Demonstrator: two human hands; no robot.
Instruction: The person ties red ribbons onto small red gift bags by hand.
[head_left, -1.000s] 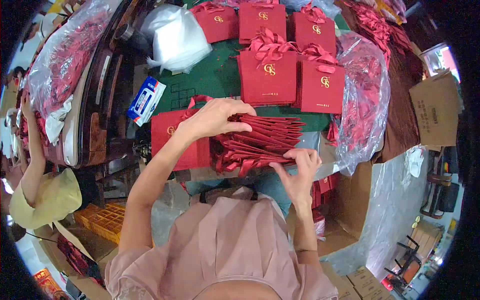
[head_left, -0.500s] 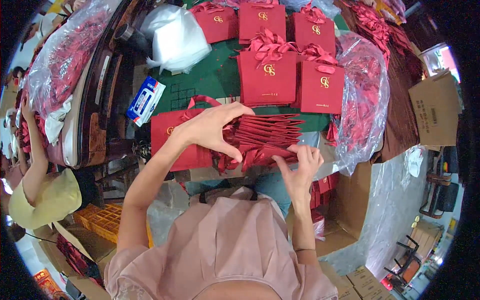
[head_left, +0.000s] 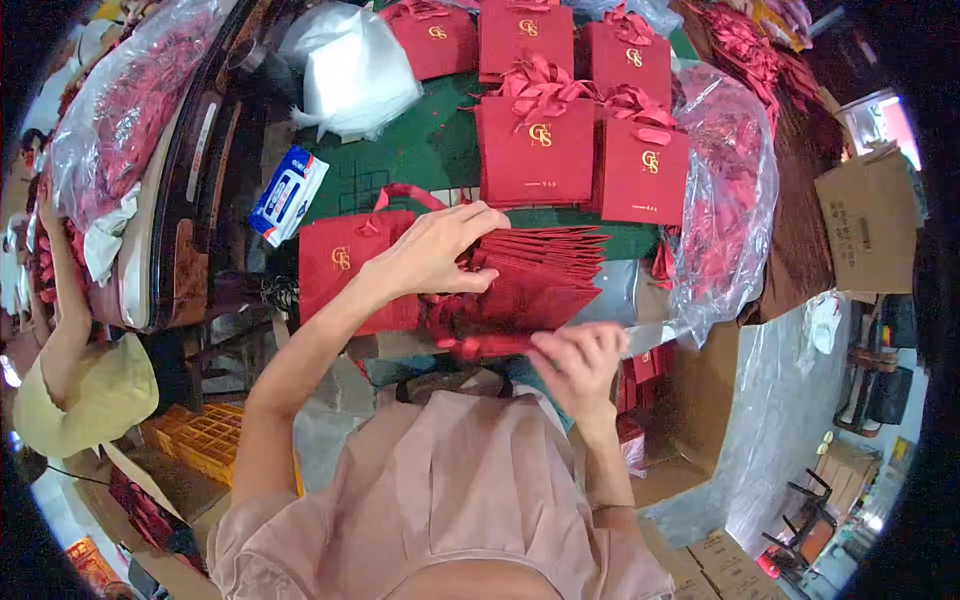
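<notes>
A bundle of red paper gift bags [head_left: 545, 262] lies before me at the table's near edge, its folded edges fanned toward the right. My left hand [head_left: 435, 252] is closed round the bundle's left end, thumb on the near side and fingers over the far side. Red ribbon [head_left: 480, 346] hangs at the bundle's near edge. Just to the right of that ribbon is my right hand [head_left: 580, 362], fingers curled and smeared by motion; whether it grips anything is unclear. Under my left wrist lies another red gift bag [head_left: 345, 265] with a gold print and a ribbon handle.
Stacks of red gift bags [head_left: 540, 165] stand on the green mat [head_left: 430, 150]. Left of them lie a wipes pack [head_left: 290, 195] and a white plastic bag [head_left: 355, 75]. Clear plastic with red ribbons [head_left: 725, 190] is at right. A co-worker's arm [head_left: 65, 280] shows at far left.
My right hand has moved down toward me, away from the bundle's right end. The near bag at the bundle's front now lies flatter, its ribbon drawn lower. My left hand stays at the bundle.
</notes>
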